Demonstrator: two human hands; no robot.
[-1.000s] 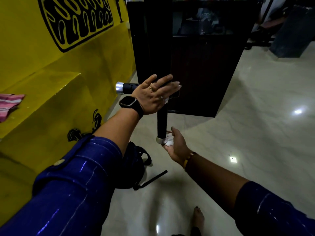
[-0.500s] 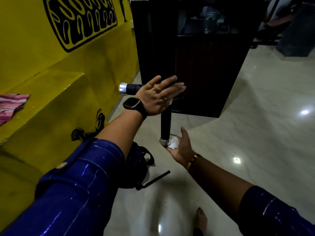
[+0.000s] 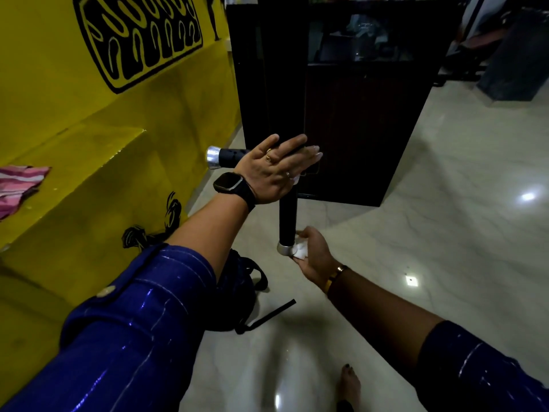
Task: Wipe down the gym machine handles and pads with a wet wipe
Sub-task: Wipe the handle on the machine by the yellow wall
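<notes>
Two black handle bars with silver end caps hang in front of me. The horizontal handle (image 3: pixel 228 156) points left and the vertical handle (image 3: pixel 287 221) points down. My left hand (image 3: pixel 276 171) lies flat over the spot where they meet, fingers straight, with a bit of white showing under the palm. My right hand (image 3: pixel 312 254) is below, palm up, pressing a crumpled white wet wipe (image 3: pixel 300 250) against the silver cap (image 3: pixel 285 248) at the vertical handle's bottom end.
A yellow wall and ledge (image 3: pixel 98 138) run along the left, with a pink striped cloth (image 3: pixel 20 185) on the ledge. A dark cabinet (image 3: pixel 356 114) stands behind the handles. A black bag (image 3: pixel 237 292) lies on the shiny marble floor (image 3: pixel 445 233). My bare foot (image 3: pixel 349 385) shows below.
Almost nothing differs. Both hands stay in the same places on the handles, and the wipe remains at the lower silver cap; only the view shifts slightly.
</notes>
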